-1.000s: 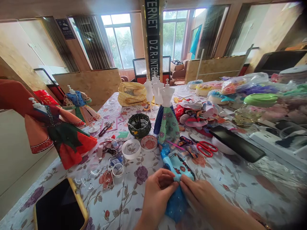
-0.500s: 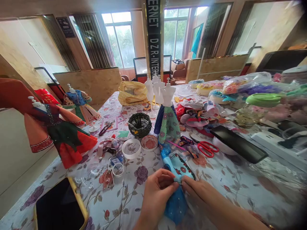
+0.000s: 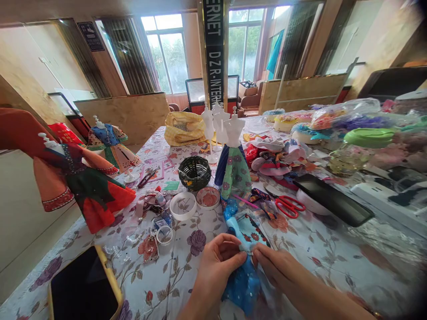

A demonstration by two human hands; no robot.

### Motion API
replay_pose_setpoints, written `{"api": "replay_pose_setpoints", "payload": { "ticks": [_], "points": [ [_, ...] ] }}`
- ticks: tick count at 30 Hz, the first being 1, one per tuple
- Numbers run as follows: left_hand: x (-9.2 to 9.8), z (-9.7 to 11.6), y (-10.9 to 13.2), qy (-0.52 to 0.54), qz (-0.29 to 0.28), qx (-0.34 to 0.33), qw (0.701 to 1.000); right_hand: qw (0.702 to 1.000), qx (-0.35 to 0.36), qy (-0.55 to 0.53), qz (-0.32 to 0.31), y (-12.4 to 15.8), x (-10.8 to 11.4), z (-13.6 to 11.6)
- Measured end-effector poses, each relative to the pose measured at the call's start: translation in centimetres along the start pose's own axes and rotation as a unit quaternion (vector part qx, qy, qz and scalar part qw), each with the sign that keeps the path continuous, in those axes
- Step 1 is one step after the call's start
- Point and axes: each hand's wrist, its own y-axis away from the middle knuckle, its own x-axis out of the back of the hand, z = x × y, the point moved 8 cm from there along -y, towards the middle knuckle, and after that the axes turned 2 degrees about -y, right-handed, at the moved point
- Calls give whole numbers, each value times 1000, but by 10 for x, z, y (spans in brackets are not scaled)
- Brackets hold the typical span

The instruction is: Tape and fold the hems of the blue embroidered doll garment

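My left hand (image 3: 213,266) and my right hand (image 3: 280,269) meet at the near edge of a table with a floral cloth (image 3: 173,284). Both pinch a small piece of blue doll clothing (image 3: 245,255): a light blue patterned top and a darker sparkly blue skirt that hangs below my fingers. The fingers of both hands are closed on the fabric at its waist. Just beyond stands a white mini mannequin (image 3: 233,155) in a green floral skirt.
Red scissors (image 3: 288,205), a black tablet (image 3: 333,200), a black wicker basket (image 3: 194,173), two round lids (image 3: 195,202) and beads lie on the cloth. A doll in a red and green dress (image 3: 80,186) stands left. A phone in a yellow case (image 3: 83,289) lies near left.
My hands have stayed pinched on the blue garment and shifted slightly toward me; the sparkly skirt now bunches more below my left hand. The view tilted a little.
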Motion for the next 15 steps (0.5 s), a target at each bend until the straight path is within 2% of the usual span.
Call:
{"api": "replay_pose_setpoints", "payload": {
  "ticks": [5, 10, 15],
  "points": [
    [-1, -2, 2, 9, 1, 3, 1000, 1000, -14, -4, 27, -2, -7, 14],
    [-2, -4, 0, 12, 2, -1, 1000, 998, -14, 57, 5, -7, -9, 8],
    [-3, -2, 2, 19, 3, -3, 1000, 998, -24, 60, 0, -9, -7, 4]
  ]
}}
